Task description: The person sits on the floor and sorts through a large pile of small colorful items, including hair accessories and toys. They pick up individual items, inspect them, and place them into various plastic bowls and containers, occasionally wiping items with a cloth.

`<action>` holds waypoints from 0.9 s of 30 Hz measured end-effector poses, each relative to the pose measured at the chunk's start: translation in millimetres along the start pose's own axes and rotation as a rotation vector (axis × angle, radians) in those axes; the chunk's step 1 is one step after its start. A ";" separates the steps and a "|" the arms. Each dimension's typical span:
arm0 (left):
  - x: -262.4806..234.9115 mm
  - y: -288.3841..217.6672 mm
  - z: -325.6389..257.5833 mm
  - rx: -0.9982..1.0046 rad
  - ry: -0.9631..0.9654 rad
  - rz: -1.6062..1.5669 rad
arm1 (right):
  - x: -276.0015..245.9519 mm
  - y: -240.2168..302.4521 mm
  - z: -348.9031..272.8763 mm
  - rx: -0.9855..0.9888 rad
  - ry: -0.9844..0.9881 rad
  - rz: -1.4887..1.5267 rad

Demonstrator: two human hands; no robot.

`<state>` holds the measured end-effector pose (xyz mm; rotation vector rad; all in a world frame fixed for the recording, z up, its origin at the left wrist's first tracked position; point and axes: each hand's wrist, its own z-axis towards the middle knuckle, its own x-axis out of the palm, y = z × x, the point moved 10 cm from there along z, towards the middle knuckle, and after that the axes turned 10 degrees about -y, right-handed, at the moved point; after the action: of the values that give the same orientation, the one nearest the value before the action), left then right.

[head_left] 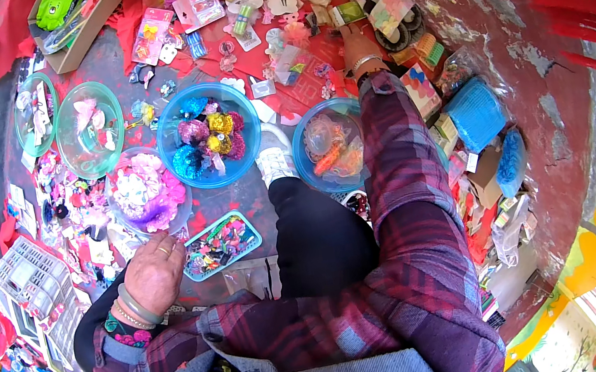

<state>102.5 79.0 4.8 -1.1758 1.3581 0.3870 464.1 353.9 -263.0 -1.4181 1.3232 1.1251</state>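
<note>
My right hand [358, 50] reaches far out with fingers stretched, beside a small green packet [347, 14]; whether they touch is too small to tell. Past it lies a pastel-coloured card [392, 10]. My left hand [154, 279] is near, knuckles up and fingers curled; its palm side is hidden. It is between a clear bowl of pink and purple flower hair ornaments [147, 191] and a turquoise tray [245, 251] of small colourful trinkets. A blue bowl [255, 135] holds glittery bows, and another blue bowl [302, 165], partly behind my right sleeve, holds orange pieces.
Two green bowls [72, 162] stand at left, near a white wire basket [22, 273]. A cardboard box [66, 61] is at the far left. Packaged hair accessories cover the red cloth [283, 98]. Right of my arm are a blue basket [477, 115] and bagged goods. My shoe [275, 160] is between the bowls.
</note>
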 end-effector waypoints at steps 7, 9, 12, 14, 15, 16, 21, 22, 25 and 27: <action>-1.1 2.7 -4.1 -0.018 0.009 0.016 | 28.0 -11.7 -3.8 0.117 0.162 -0.139; -0.9 4.5 -5.7 -0.023 0.008 0.010 | 25.2 -22.4 -12.3 0.190 0.100 -0.120; -0.6 6.7 -8.1 -0.036 0.009 -0.003 | 22.2 -30.2 -22.4 0.183 0.015 -0.116; -0.9 6.6 -8.2 -0.034 0.003 -0.004 | 9.7 -38.1 -27.4 0.167 -0.069 -0.135; -2.0 6.2 -7.5 -0.020 -0.001 -0.002 | -2.1 -47.0 -32.6 0.180 -0.124 -0.154; -4.6 6.0 -9.3 -0.027 -0.005 0.007 | -17.3 -41.0 -32.7 0.173 -0.179 -0.162; -12.6 7.4 -12.7 -0.039 -0.047 0.016 | -92.8 -68.0 -66.3 0.346 -0.225 0.133; -13.7 7.1 -16.8 -0.037 -0.046 0.026 | -93.0 -76.0 -78.8 0.352 -0.217 0.193; -18.7 8.2 -17.0 -0.063 -0.059 -0.001 | -77.2 -77.3 -111.5 0.274 -0.087 0.476; -22.8 9.1 -21.1 -0.075 -0.066 0.000 | -95.6 -48.3 -150.6 0.204 -0.005 0.559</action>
<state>78.0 74.7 25.4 -1.2147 1.2954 0.4763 517.7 230.1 -136.7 -0.9158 1.8371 1.2948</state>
